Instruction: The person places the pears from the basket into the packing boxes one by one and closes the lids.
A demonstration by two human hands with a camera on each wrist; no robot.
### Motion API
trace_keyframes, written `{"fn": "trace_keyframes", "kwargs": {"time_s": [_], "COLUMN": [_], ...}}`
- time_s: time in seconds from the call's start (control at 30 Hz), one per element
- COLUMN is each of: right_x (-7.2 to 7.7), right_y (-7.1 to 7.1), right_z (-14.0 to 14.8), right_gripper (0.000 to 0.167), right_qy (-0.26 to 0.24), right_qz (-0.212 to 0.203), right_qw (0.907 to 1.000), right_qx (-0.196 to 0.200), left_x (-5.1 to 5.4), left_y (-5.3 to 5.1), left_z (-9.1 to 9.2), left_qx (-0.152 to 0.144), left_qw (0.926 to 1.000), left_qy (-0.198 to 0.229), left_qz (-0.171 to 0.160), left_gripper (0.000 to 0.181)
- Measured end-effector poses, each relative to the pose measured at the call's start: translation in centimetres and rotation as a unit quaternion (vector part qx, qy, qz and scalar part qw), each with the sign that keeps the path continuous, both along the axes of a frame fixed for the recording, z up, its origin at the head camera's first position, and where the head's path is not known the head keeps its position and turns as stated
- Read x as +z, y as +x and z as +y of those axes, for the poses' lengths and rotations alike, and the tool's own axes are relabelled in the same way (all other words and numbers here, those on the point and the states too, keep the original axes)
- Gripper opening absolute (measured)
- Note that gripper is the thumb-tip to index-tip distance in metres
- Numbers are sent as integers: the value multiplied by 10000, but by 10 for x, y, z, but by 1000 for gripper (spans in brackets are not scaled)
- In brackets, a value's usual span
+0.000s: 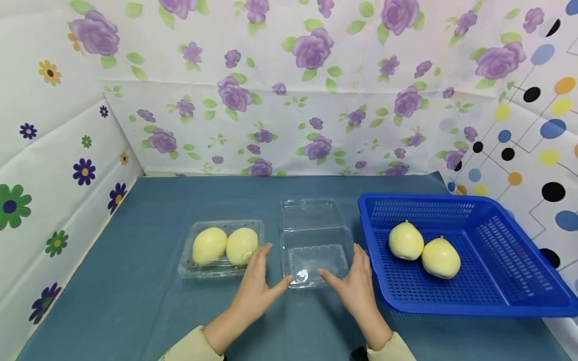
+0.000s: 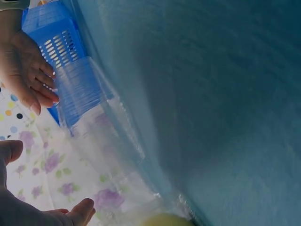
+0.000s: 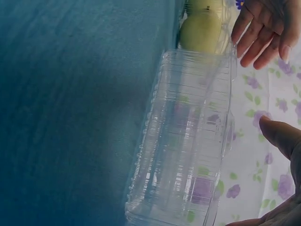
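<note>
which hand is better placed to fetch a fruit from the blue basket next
Likely the right hand: it is empty and close to the blue basket, while the left hand is nearer the closed container.

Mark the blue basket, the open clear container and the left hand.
Blue basket [image 1: 480,278], head view: bare floor.
Open clear container [image 1: 317,258], head view: base floor.
Left hand [image 1: 253,289], head view: back of hand.
</note>
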State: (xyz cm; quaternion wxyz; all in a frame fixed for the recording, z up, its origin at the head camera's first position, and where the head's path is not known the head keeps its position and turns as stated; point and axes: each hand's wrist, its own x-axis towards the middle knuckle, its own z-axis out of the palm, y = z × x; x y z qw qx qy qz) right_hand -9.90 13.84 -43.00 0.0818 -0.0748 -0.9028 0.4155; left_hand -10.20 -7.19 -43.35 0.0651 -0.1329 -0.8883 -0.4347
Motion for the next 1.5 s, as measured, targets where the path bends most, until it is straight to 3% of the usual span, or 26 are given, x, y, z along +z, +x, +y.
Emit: {"fn": "trace_keyframes", "kwargs": {"time_s": [0.27, 0.6, 0.93, 1.5], "right_x": [-6, -17, -16, -16], "right_y": [-1, 0, -3, -7], "right_z": [5, 3, -3, -8], "right_gripper": [109, 109, 108, 106], "right_qy": [136, 154, 257, 423], "right_qz": [-288, -190, -227, -169], "right_qw": [9994, 9995, 9994, 9989], "right_qx": [-137, -177, 27, 90], "left_x": [-15, -17, -19, -23], "left_y": [-4, -8, -14, -16], "left_z": [10, 17, 20, 23], "left_qx": [-81, -268, -188, -135], "left_qw": [9995, 9958, 9962, 9975], "left_qy": [82, 199, 242, 146], "left_qz": [-285, -857, -818, -682], "left_gripper": [87, 101, 106, 97]}}
